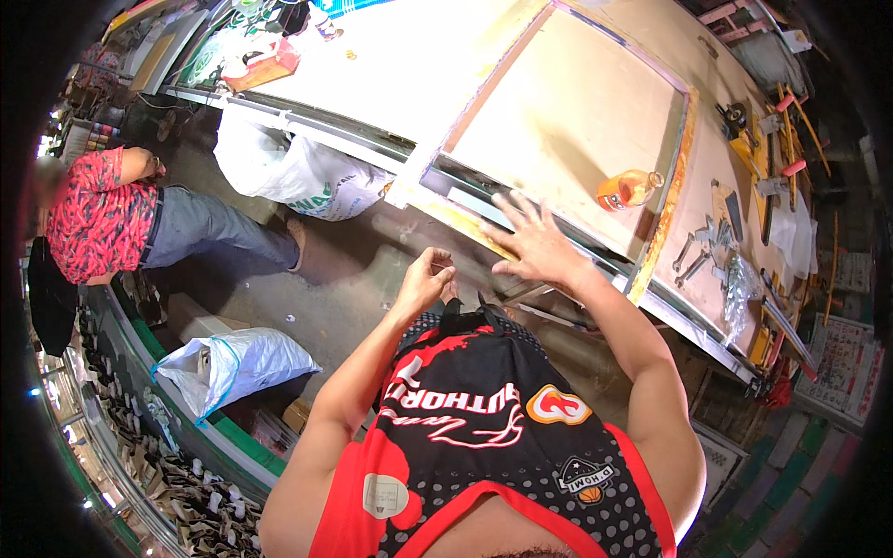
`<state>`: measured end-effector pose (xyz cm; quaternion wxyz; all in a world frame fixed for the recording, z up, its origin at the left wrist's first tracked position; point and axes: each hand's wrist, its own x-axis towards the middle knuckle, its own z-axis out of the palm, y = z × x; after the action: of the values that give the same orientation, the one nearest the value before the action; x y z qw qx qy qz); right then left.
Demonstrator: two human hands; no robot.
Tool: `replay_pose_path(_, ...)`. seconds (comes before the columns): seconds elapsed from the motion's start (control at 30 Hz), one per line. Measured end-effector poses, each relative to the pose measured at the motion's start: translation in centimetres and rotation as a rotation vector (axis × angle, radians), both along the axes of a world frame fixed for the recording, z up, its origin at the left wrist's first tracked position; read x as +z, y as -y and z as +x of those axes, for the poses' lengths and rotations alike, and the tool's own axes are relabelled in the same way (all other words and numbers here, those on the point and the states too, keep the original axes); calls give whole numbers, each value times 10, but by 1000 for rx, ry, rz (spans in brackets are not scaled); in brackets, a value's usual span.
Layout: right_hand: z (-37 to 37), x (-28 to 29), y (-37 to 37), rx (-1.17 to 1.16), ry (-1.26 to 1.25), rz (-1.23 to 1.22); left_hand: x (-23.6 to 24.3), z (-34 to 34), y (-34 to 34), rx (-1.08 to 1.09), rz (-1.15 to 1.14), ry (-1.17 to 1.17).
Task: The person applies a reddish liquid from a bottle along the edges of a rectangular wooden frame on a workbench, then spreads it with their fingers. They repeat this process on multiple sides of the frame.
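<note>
My right grip [535, 240] is spread wide with nothing in it, over the near bar of the rectangular frame [675, 191], and I can't tell whether it touches. My left grip [433, 279] is loosely curled near my waist; whether anything sits in it I can't see. The frame lies on the tabletop [381, 79] at upper centre to right, its visible bars forming an outline, so I'd judge it laid out; what remains I can't tell. The tabletop's near edge slants from upper left to lower right, just ahead of me. Inside the frame, I have room left of the orange bottle [630, 190]; wrenches [693, 256] and clear plastic [741, 290] crowd the right, and a white sack [307, 177] bulges below the edge at upper left.
</note>
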<state>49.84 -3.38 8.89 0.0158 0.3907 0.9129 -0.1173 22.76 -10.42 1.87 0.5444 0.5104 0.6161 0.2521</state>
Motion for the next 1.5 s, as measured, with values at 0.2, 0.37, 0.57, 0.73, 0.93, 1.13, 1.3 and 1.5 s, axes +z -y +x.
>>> replay_pose_path(0.2, -9, -2, -3, -4, -13, -14, 3, -8, -6, 6, -14, 28)
replay_pose_path(0.37, -18, -3, -5, 106, 39, -49, 8, -12, -10, 35, -72, 80)
replay_pose_path(0.57, -28, -2, -7, 107, 17, -62, 4, -27, -15, -3, -40, 45)
replay_pose_path(0.73, -34, -1, -11, -68, 55, 43, -1, -37, -14, -1, -20, 43)
replay_pose_path(0.93, -40, 1, -13, -61, -4, -25, -4, -45, -14, 3, -28, 42)
replay_pose_path(1.13, -48, 0, -15, 19, 50, -41, -5, -52, -14, 5, -48, 37)
replay_pose_path(1.3, -58, 0, -21, -10, 2, -46, -5, -61, -11, 33, -31, 57)
replay_pose_path(1.5, -64, 2, -27, -77, 28, -52, -7, -74, -13, 43, -17, 23)
